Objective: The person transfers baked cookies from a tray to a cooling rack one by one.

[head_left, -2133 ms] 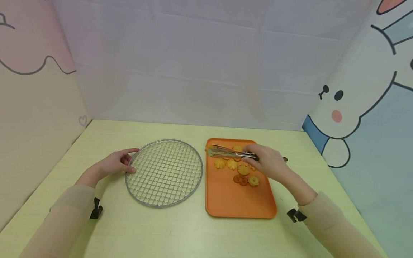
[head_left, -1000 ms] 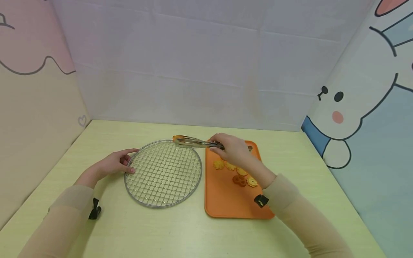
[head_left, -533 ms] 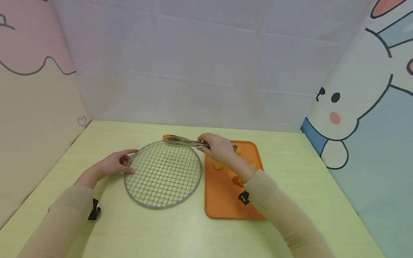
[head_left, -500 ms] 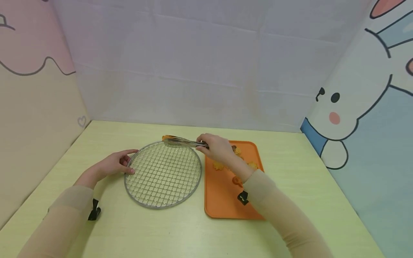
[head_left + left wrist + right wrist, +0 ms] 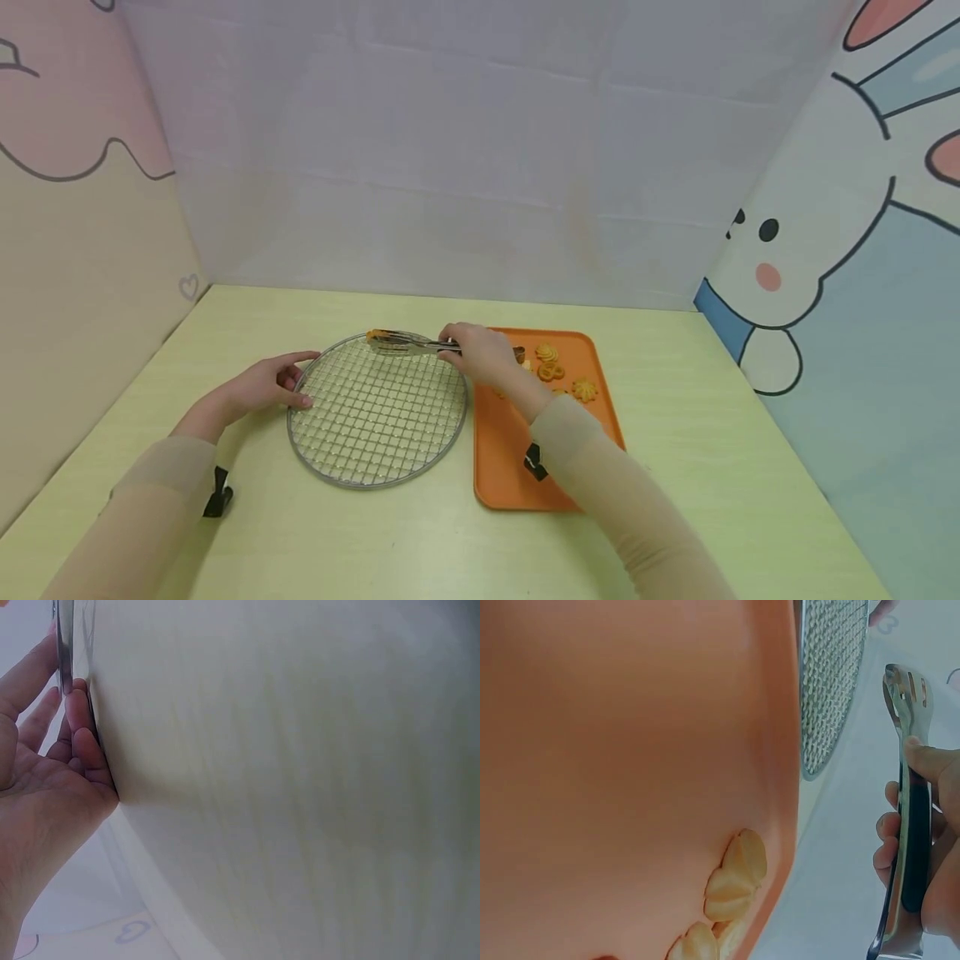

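Steel tongs [image 5: 412, 344], gripped by the right hand [image 5: 480, 354] over the wire rack [image 5: 375, 421] at centre-left of frame, seem mid-transfer, probably calling for lowering then loosening, while the left hand [image 5: 262, 387] pinches the rack's rim.

No lettering, label, brand or number can be read. One simple sign shows: a small, greyish-lilac outlined heart [image 5: 189, 287], low on the flat cream-and-pink wall panel [image 5: 82, 250] at the left of the head view.
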Available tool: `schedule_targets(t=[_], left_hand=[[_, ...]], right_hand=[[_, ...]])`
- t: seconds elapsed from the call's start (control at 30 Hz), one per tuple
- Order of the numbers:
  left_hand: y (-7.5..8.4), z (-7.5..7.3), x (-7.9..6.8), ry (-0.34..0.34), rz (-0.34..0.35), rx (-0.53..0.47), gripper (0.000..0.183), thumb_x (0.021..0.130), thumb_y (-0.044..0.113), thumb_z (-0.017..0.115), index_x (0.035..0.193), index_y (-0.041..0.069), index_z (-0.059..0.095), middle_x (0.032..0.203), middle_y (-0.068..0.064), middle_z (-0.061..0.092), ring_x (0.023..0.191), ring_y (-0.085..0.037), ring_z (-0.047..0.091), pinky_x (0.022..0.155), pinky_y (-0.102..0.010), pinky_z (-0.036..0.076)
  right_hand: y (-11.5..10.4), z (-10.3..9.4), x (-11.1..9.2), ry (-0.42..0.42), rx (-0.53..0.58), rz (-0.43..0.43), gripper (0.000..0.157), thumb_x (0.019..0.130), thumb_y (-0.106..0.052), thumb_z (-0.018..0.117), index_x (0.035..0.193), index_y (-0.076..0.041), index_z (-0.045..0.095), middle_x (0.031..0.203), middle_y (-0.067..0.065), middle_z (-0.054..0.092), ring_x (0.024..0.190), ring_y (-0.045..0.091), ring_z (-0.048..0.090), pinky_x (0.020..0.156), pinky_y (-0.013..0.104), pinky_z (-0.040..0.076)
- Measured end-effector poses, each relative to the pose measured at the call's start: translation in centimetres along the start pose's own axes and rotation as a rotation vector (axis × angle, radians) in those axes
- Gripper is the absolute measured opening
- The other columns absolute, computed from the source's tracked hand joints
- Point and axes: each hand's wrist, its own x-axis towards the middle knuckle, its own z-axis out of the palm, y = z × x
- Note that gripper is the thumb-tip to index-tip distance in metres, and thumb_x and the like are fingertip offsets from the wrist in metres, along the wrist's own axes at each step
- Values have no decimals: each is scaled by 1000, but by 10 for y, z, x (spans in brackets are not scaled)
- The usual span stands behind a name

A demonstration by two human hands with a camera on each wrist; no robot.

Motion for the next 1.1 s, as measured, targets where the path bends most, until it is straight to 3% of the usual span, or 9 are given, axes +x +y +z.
schedule_targets(t=[0.27,1.1], left_hand=[[1,-1,0,2,3,13,88,77,23,78,147,4,28,104,-14,48,85,-20,41,70,-26,37],[-2,-4,2,-10,5,-1,89,77,24,78,148,5,27,104,-15,47,83,-19,41,67,-26,38]], right_hand=[[-4,10,5,-56,-30,13,31,93,-39,58,119,-23,60,114,-4,63,70,10,57,48,26,40],[1,16,6,-66,-22,83,43,92,-45,56,128,-21,54,121,0,58,87,15,60,58,28,45]])
